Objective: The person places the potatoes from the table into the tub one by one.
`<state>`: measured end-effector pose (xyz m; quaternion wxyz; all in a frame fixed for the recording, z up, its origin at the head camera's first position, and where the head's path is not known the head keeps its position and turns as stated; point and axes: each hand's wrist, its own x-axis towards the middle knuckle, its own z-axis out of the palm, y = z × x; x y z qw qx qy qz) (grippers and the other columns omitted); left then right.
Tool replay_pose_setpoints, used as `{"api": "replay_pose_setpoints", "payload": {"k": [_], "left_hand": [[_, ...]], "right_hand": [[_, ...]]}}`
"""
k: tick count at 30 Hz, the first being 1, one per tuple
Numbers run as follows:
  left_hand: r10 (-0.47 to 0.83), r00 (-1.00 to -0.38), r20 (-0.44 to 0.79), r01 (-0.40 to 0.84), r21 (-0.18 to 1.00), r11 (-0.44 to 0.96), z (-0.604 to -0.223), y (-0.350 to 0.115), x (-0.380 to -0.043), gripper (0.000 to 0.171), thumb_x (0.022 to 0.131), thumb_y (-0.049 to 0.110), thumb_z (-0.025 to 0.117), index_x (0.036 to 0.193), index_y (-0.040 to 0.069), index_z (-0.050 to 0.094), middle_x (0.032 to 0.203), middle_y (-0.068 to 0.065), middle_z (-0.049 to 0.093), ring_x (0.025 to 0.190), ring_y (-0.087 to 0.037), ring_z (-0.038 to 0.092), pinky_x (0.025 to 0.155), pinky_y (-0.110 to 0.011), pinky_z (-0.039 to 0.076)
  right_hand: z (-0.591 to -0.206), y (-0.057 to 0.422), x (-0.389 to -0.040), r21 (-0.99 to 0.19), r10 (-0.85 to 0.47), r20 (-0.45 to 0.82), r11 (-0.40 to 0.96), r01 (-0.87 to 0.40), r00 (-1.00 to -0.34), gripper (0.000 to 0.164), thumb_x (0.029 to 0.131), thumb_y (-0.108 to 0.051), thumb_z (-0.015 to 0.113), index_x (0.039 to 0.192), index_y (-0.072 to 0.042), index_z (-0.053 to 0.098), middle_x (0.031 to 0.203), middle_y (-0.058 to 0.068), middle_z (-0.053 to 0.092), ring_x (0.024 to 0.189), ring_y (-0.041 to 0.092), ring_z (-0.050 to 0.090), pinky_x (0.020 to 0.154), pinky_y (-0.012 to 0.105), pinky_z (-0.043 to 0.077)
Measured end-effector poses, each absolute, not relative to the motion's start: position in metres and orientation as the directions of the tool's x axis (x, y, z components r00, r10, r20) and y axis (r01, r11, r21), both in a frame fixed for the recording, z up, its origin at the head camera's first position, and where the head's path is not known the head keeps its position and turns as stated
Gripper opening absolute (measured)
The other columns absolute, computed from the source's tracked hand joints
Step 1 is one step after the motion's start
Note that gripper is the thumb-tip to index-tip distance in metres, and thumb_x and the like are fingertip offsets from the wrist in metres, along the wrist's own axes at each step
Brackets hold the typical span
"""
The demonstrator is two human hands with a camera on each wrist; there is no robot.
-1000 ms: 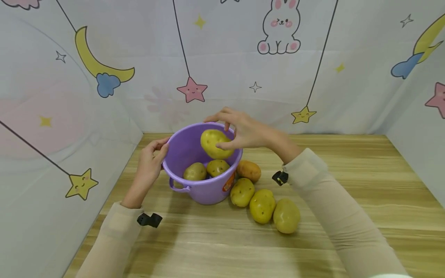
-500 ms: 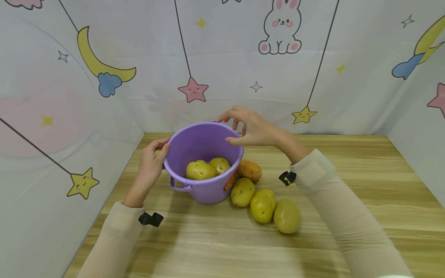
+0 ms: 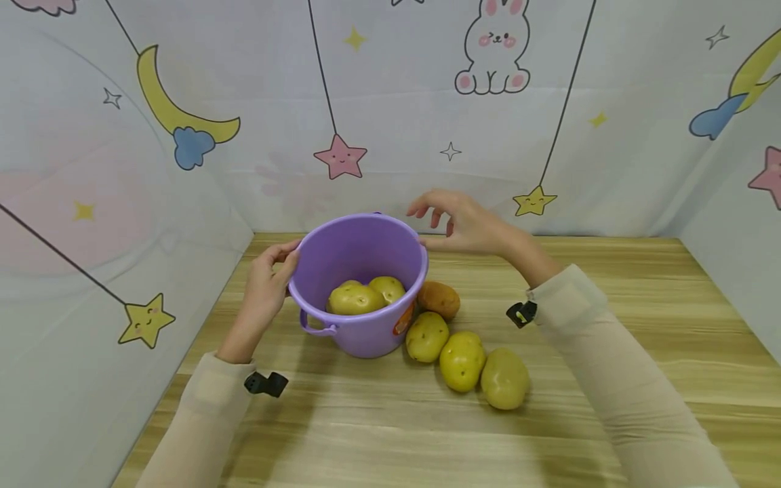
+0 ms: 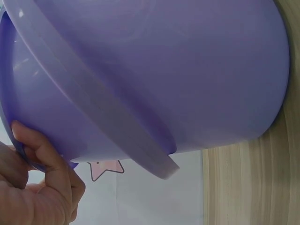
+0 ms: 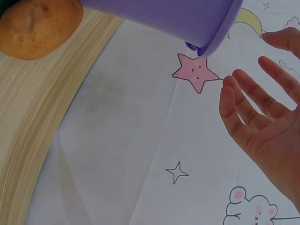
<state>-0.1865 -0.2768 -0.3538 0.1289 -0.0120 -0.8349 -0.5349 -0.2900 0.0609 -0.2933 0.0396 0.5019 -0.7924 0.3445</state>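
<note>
A purple bucket (image 3: 366,335) stands on the wooden table, and several potatoes (image 3: 356,299) lie inside it. My left hand (image 3: 266,278) grips the bucket's rim on the left; in the left wrist view its fingers (image 4: 44,152) curl over that rim. Beside the rim on the right, my right hand (image 3: 466,224) hovers with loosely bent fingers and holds nothing. To the right of the bucket, a brownish potato (image 3: 438,300) and several yellow ones, among them a knobbly potato (image 3: 462,361), lie in a row. The far side of the bucket's inside bottom is hidden.
A purple carrying handle (image 3: 317,328) hangs at the bucket's left front. White cloth walls (image 3: 403,122) printed with stars, moons and a rabbit enclose the wooden table (image 3: 366,434) at the back and sides.
The right hand let go of a yellow potato, which dropped onto the others in the bucket. It then moved right, out past the rim. The left hand stayed on the bucket.
</note>
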Motion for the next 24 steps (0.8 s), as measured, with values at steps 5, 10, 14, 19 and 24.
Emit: {"api": "replay_pose_setpoints", "payload": {"k": [5, 10, 14, 19, 24], "left_hand": [[-0.119, -0.966, 0.231, 0.161, 0.89, 0.426, -0.353, -0.277, -0.188, 0.044, 0.106, 0.023, 0.05, 0.138, -0.007, 0.053, 0.116, -0.026, 0.054, 0.079, -0.022, 0.065, 0.062, -0.026, 0.064], [-0.117, -0.966, 0.231, 0.161, 0.889, 0.429, -0.353, -0.279, -0.19, 0.044, 0.106, 0.023, 0.05, 0.138, -0.007, 0.053, 0.117, -0.025, 0.054, 0.078, -0.02, 0.065, 0.063, -0.026, 0.064], [-0.114, -0.966, 0.231, 0.162, 0.888, 0.429, -0.353, -0.28, -0.192, 0.044, 0.106, 0.024, 0.05, 0.138, -0.006, 0.052, 0.116, -0.024, 0.054, 0.077, -0.018, 0.065, 0.063, -0.027, 0.064], [-0.114, -0.966, 0.234, 0.164, 0.887, 0.432, -0.352, -0.28, -0.193, 0.044, 0.106, 0.024, 0.05, 0.138, -0.006, 0.053, 0.116, -0.024, 0.054, 0.077, -0.02, 0.065, 0.062, -0.026, 0.064], [-0.113, -0.966, 0.231, 0.16, 0.885, 0.437, -0.352, -0.28, -0.194, 0.044, 0.106, 0.024, 0.05, 0.137, -0.007, 0.053, 0.117, -0.026, 0.055, 0.079, -0.024, 0.066, 0.062, -0.025, 0.064]], "right_hand": [[-0.297, 0.067, -0.294, -0.508, -0.755, 0.405, 0.283, -0.814, -0.516, 0.042, 0.085, -0.013, 0.076, 0.124, -0.006, 0.061, 0.119, 0.008, 0.063, 0.092, 0.021, 0.058, 0.062, 0.032, 0.059], [-0.299, 0.072, -0.295, -0.519, -0.748, 0.388, 0.306, -0.798, -0.538, 0.044, 0.085, -0.011, 0.075, 0.125, -0.004, 0.058, 0.12, 0.011, 0.062, 0.093, 0.023, 0.059, 0.064, 0.034, 0.059], [-0.302, 0.076, -0.296, -0.532, -0.74, 0.364, 0.334, -0.778, -0.566, 0.045, 0.086, -0.012, 0.073, 0.126, -0.002, 0.055, 0.119, 0.013, 0.061, 0.094, 0.026, 0.059, 0.067, 0.036, 0.059], [-0.311, 0.08, -0.3, -0.533, -0.733, 0.338, 0.368, -0.762, -0.59, 0.045, 0.086, -0.015, 0.072, 0.125, -0.001, 0.054, 0.118, 0.013, 0.061, 0.095, 0.026, 0.059, 0.068, 0.036, 0.059], [-0.324, 0.083, -0.304, -0.523, -0.749, 0.299, 0.39, -0.758, -0.592, 0.044, 0.085, -0.016, 0.071, 0.124, -0.002, 0.055, 0.119, 0.013, 0.061, 0.097, 0.027, 0.058, 0.07, 0.039, 0.059]]}}
